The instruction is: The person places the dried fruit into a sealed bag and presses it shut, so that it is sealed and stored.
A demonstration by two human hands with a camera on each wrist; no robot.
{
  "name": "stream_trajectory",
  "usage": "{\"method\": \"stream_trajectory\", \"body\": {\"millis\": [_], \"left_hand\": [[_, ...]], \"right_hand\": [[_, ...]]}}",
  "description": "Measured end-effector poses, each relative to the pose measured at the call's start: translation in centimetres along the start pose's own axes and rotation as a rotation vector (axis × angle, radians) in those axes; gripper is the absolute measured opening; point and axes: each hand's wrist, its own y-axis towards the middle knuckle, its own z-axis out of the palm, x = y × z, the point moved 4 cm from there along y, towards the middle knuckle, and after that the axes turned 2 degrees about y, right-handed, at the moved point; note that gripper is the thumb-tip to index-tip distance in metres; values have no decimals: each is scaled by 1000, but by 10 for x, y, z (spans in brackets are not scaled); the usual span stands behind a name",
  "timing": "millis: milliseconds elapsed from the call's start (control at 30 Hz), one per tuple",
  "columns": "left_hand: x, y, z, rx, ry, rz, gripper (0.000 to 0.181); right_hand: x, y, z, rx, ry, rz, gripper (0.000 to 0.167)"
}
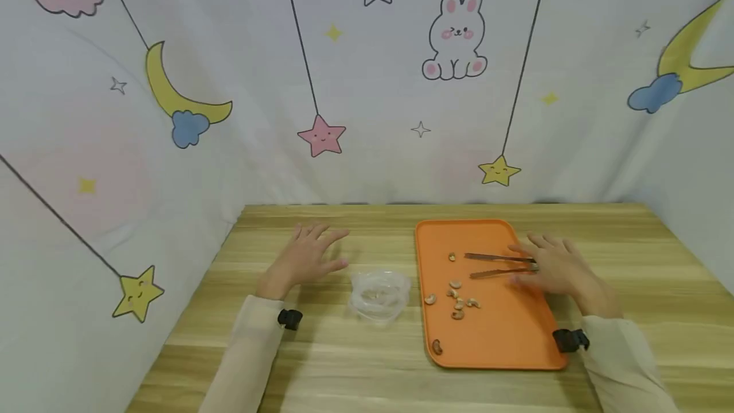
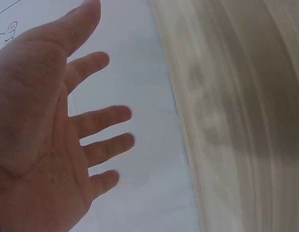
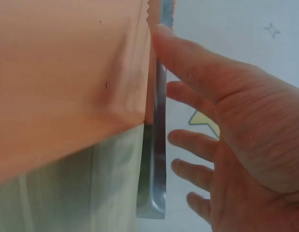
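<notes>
My right hand [image 1: 555, 265] is over the right edge of the orange tray [image 1: 499, 336], fingers spread, at the joined end of metal tongs [image 1: 499, 258]. In the right wrist view the thumb tip overlaps the tongs [image 3: 159, 121]; I cannot tell whether it touches them. The tongs' two arms stand apart, pointing left over the tray. Several curved cashew nuts [image 1: 455, 285] lie scattered on the tray's left half. To its left stands a clear plastic bowl [image 1: 367, 312]. My left hand [image 1: 304, 259] is behind and left of the bowl, fingers spread and holding nothing.
A wood-grain table [image 1: 338, 375] carries the tray and the bowl. Behind it hangs a white curtain [image 1: 390, 171] printed with stars, moons and rabbits, which also runs along the left side. Whether the bowl has anything inside is hard to see.
</notes>
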Motion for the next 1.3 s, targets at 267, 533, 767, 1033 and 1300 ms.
{"method": "stream_trajectory", "body": {"millis": [267,533,767,1033,1300], "left_hand": [[-14,4,1,195,-369,124,54],[-35,3,-1,344,-562,255,63],[-45,5,3,401,-558,264,61],[-48,14,3,421,-520,291,58],[-50,16,0,420,-557,302,37]], "right_hand": [[0,-1,6,1,60,-8,54],[0,5,11,36,90,2,27],[11,8,13,34,21,8,25],[19,13,3,3,7,10,23],[23,21,-4,-31,-3,-33,22]]}}
